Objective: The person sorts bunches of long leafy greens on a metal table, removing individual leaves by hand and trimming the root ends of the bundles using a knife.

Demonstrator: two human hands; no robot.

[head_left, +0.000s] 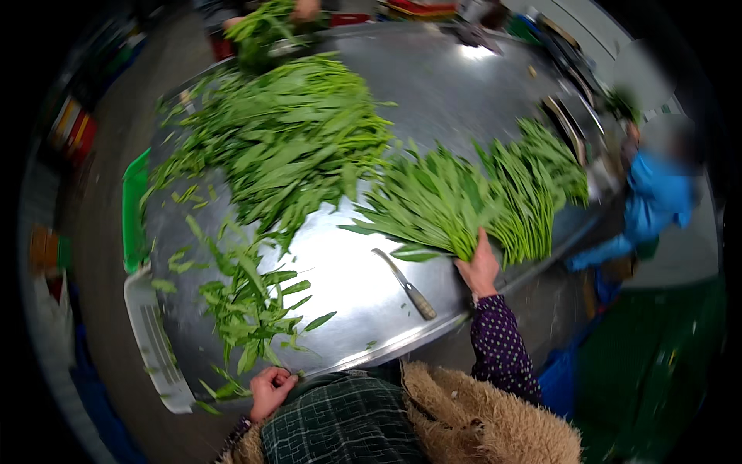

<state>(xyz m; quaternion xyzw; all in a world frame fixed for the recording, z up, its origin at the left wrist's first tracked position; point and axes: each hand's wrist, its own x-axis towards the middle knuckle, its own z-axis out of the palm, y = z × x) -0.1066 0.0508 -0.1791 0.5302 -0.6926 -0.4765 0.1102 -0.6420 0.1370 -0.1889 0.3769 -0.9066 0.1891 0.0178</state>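
My right hand grips the stem ends of a bunch of long-leaved greens, which look like water spinach, at the table's right. The leaves fan out away from me, beside several more bunches lined up to the right. My left hand rests at the near table edge, fingers curled together, with nothing clearly seen in it. Loose plucked leaves lie scattered just beyond it. Between my hands a knife with a curved blade and a worn handle lies on the metal tabletop.
A large heap of greens covers the far left of the table. White and green plastic baskets stand against the left edge. Across the table, a person's hands hold greens. Someone in blue sleeves is at the right.
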